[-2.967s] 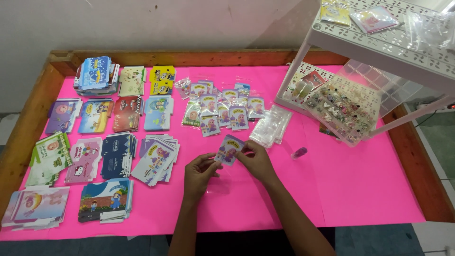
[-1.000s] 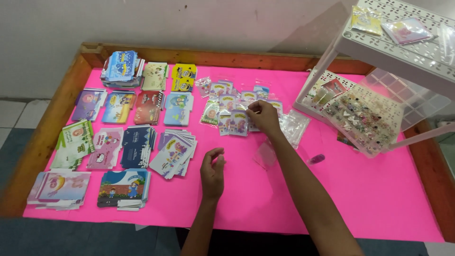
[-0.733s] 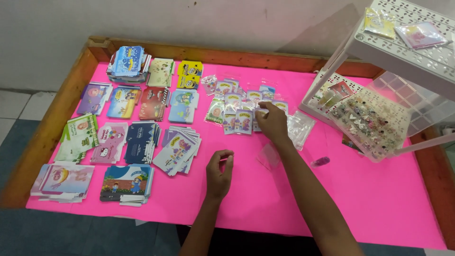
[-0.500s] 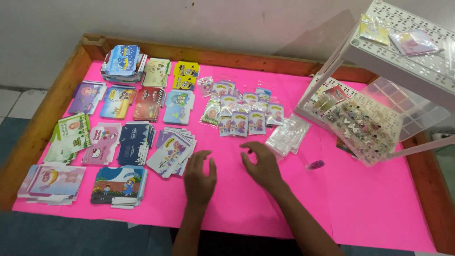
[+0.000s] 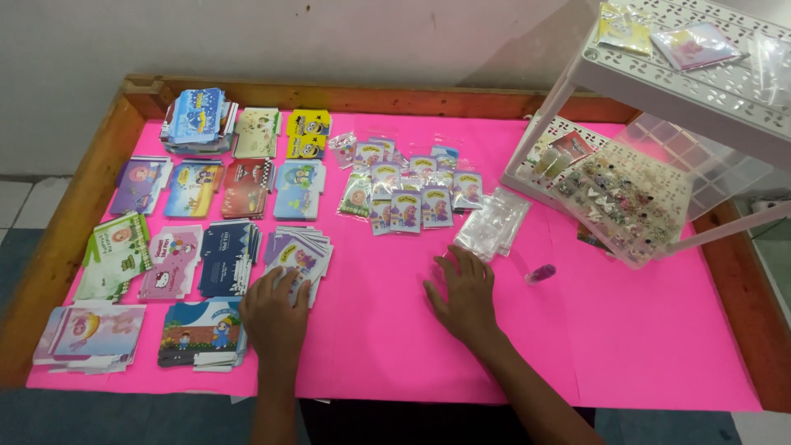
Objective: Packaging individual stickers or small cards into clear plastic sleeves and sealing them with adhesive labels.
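Card stack (image 5: 298,254) | left hand (image 5: 276,309) rested on its edge, fingers loose, grasping nothing | right hand (image 5: 465,292) flat, released, near clear sleeves (image 5: 493,224) | risk: a nudge could fan the stack.

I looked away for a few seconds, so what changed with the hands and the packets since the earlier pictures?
The small packet both hands held earlier is let go. The right hand had reached up to the packet rows, then drew back and lies flat on the pink sheet. The left hand moved left onto the card stack. The card piles and rack stayed put.
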